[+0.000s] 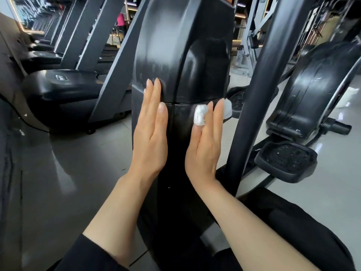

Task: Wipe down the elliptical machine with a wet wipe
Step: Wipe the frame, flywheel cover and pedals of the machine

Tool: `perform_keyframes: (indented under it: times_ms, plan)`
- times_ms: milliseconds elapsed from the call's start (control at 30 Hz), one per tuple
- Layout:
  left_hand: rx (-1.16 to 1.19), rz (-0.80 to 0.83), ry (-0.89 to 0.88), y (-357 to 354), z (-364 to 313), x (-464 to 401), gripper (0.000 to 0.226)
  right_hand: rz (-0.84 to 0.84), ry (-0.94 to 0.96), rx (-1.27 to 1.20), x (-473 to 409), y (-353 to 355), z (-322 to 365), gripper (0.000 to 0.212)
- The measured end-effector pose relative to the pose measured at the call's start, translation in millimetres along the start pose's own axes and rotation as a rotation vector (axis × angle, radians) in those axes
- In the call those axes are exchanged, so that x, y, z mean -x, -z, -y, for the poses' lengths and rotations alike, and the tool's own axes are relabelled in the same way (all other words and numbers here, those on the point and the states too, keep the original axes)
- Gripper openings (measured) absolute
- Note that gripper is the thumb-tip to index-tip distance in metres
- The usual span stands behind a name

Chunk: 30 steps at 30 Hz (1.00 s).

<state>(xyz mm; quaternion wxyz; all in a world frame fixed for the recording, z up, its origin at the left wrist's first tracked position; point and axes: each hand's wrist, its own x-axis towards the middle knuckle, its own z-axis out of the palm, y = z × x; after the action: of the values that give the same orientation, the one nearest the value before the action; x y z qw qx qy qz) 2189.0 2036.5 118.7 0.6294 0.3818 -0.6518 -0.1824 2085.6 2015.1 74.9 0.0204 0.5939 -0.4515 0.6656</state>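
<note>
The elliptical machine's black plastic housing [183,55] rises in front of me, glossy and narrow. My left hand [151,132] lies flat against its left side, fingers straight and pointing up. My right hand [205,145] presses on its right side with straight fingers. A crumpled white wet wipe [200,115] sits under those fingers, bunched over the thumb tip, with another part showing past the fingers [227,110].
A thick black swing arm [254,94] stands just right of my right hand. A black foot pedal [287,159] lies low on the right. Another elliptical [316,85] is further right. Treadmills [64,85] line the left over a grey tile floor.
</note>
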Motion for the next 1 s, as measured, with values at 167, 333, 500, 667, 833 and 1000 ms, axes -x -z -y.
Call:
perform_keyframes:
  times_ms: [167,333,500,667,833,1000]
  plan:
    - [-0.130,-0.060,-0.024,-6,-2,0,0.054,-0.305,0.256,-0.021,-53,1,36,0.039]
    - [-0.219,-0.081,-0.091,-9,-3,0,0.052,-0.376,0.413,0.038,-64,8,33,0.028]
    - [-0.220,-0.068,-0.156,-13,-3,-1,0.052,-0.055,0.453,0.123,-21,-4,13,0.038]
    - [-0.260,-0.087,-0.194,-14,-6,-6,0.053,-0.060,0.030,-0.009,-57,-5,22,0.062]
    - [-0.315,-0.091,-0.231,-19,-5,-12,0.067,0.005,0.141,0.069,-93,2,41,0.061]
    - [-0.324,-0.122,-0.201,-27,-8,-12,0.075,-0.026,-0.001,0.024,-136,0,36,0.064]
